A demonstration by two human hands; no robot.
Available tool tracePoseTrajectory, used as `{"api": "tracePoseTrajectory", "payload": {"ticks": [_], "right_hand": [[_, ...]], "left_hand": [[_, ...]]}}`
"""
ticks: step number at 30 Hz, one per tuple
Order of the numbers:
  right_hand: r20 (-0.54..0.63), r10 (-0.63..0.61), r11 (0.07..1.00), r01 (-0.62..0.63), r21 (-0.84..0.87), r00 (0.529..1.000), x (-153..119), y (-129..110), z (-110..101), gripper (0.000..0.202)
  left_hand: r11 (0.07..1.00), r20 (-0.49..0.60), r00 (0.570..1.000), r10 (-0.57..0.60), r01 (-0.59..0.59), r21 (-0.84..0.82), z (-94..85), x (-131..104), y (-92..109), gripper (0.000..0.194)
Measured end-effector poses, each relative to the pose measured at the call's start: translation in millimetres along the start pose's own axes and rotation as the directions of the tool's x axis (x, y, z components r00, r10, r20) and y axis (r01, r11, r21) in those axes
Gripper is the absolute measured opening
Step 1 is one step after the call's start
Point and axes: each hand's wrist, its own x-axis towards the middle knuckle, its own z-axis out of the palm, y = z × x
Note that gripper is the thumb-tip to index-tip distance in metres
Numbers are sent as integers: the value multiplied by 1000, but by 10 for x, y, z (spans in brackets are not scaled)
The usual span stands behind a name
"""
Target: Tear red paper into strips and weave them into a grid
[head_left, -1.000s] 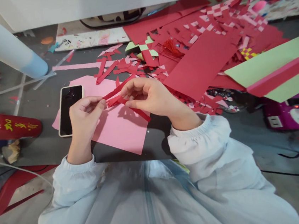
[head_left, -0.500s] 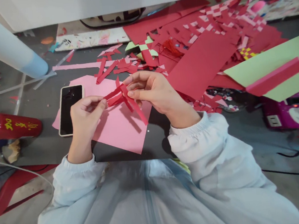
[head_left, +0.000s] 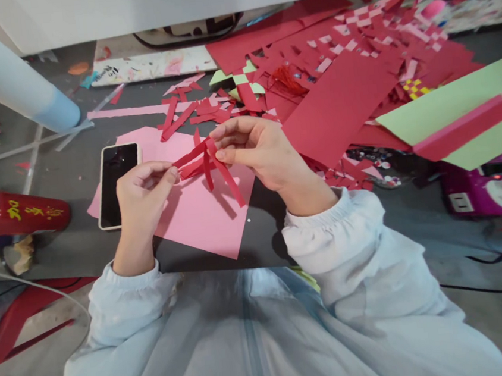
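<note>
Pinching red strips (head_left: 231,184), yellow-lettered red can (head_left: 29,210)

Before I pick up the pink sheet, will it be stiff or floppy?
The pink sheet will probably be light and bendy, since it looks like thin paper lying flat. It may snag or tug the phone, which lies over its left part. It could crease fairly easily if pinched hard, because it looks so thin.

The dark table (head_left: 264,228) bears pink paper (head_left: 208,210) below both hands, a phone (head_left: 118,184) beside the left hand (head_left: 142,202), and red paper pieces (head_left: 341,107) beyond and beside the right hand (head_left: 260,154).
</note>
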Motion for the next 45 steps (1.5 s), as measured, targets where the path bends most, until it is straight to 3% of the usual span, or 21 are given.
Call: {"api": "tracePoseTrajectory", "payload": {"ticks": [6, 15, 24, 37, 45], "right_hand": [[-146, -108, 994, 103, -45, 983, 48, 14, -164, 27], [-270, -214, 976, 196, -92, 939, 136, 91, -408, 28], [-290, -200, 980, 191, -62, 936, 134, 68, -403, 20], [-253, -78, 997, 81, -1, 964, 13, -130, -207, 16], [-309, -137, 990, 137, -23, 941, 39, -101, -221, 16]], "left_hand": [[995, -50, 994, 101, -101, 1, -4, 15, 5, 5], [945, -130, 947, 294, -268, 189, 20, 7, -31, 1], [891, -104, 902, 418, -385, 241, 28, 15, -91, 7], [861, -93, 891, 444, -397, 317, 24, 6, -70, 8], [851, -88, 879, 468, -422, 314, 30, 1, -92, 8]]}}
